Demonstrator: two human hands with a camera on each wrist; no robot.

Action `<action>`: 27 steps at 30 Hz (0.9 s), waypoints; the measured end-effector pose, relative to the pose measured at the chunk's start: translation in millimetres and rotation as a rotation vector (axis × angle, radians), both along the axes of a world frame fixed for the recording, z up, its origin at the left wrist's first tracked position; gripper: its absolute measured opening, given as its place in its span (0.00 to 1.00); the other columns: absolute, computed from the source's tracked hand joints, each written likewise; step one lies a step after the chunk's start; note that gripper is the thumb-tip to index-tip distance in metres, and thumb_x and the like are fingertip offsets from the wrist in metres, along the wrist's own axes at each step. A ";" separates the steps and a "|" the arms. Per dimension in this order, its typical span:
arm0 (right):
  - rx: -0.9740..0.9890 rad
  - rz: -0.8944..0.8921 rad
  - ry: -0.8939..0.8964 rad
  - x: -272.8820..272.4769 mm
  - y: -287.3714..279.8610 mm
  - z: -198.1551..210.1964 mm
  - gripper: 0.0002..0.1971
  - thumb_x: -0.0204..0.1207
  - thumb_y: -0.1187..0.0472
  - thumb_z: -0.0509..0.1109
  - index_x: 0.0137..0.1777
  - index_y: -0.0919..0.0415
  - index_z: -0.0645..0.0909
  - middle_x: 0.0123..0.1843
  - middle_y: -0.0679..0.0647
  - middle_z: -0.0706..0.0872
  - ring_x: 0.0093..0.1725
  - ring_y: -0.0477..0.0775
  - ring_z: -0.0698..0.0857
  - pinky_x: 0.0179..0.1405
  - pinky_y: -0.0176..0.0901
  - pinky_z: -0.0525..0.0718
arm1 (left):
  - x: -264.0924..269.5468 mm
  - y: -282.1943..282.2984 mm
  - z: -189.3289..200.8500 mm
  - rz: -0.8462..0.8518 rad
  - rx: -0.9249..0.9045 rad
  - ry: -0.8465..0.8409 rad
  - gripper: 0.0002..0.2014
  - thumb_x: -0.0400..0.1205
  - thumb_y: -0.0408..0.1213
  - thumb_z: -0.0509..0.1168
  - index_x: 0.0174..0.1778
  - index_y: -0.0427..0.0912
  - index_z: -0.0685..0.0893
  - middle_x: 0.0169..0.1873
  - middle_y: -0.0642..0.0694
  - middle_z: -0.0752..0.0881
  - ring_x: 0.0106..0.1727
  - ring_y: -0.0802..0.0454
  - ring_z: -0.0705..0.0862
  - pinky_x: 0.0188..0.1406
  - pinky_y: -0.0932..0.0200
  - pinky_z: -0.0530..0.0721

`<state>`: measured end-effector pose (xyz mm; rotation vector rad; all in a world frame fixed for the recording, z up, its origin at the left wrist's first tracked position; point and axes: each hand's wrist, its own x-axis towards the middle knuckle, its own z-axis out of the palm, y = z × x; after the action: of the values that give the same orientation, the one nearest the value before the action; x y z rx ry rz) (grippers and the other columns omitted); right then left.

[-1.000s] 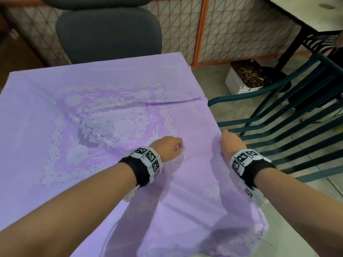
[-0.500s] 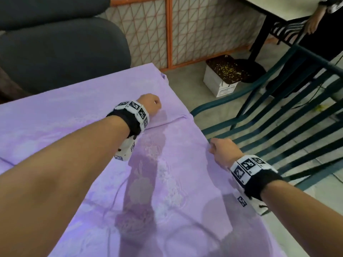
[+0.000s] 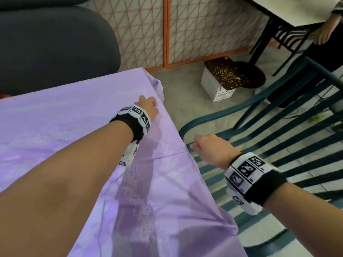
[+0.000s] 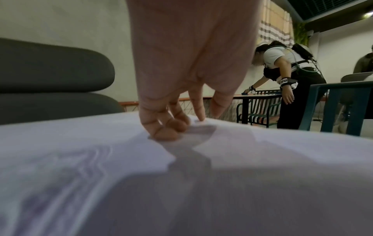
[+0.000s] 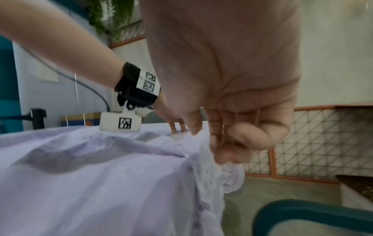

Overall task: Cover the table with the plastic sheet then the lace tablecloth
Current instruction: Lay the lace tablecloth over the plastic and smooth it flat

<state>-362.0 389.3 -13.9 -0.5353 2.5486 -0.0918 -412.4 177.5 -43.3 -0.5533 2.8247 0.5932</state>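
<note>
The left hand point(image 3: 148, 106) is down on the lilac lace tablecloth point(image 3: 74, 127) near the table's far right corner, its fingers point(image 4: 167, 127) curled under with the tips pressed into the cloth; whether any fabric is pinched between them I cannot tell. The right hand point(image 3: 209, 151) sits just off the table's right edge, thumb and fingers point(image 5: 232, 153) pinched together on the scalloped lace border where the cloth hangs over the side. The cloth lies spread over the tabletop, creased and rumpled along the near right part, with its edge draping down toward the floor. A plastic sheet cannot be told apart beneath it. Both wrists wear black bands with white marker blocks. Just beside the right hand stands a dark green slatted chair point(image 3: 278, 136). Beyond the table is a grey padded chair point(image 3: 55, 43), a lattice screen with an orange frame point(image 3: 167, 30), and a white box point(image 3: 215, 84) on the floor. Another person bends over a further table in the left wrist view
</note>
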 end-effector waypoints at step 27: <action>-0.252 -0.058 0.014 -236.4 -170.9 -98.5 0.21 0.78 0.61 0.65 0.70 0.62 0.71 0.66 0.66 0.81 0.58 0.66 0.84 0.45 0.48 0.82 | -69.7 -72.5 -36.7 0.069 0.017 -0.262 0.34 0.84 0.58 0.51 0.84 0.59 0.43 0.84 0.50 0.36 0.85 0.43 0.34 0.79 0.29 0.39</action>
<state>-598.4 218.4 -112.4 -0.5577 2.5819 -0.4353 -482.1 105.0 -80.0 -0.6742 2.5613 0.5150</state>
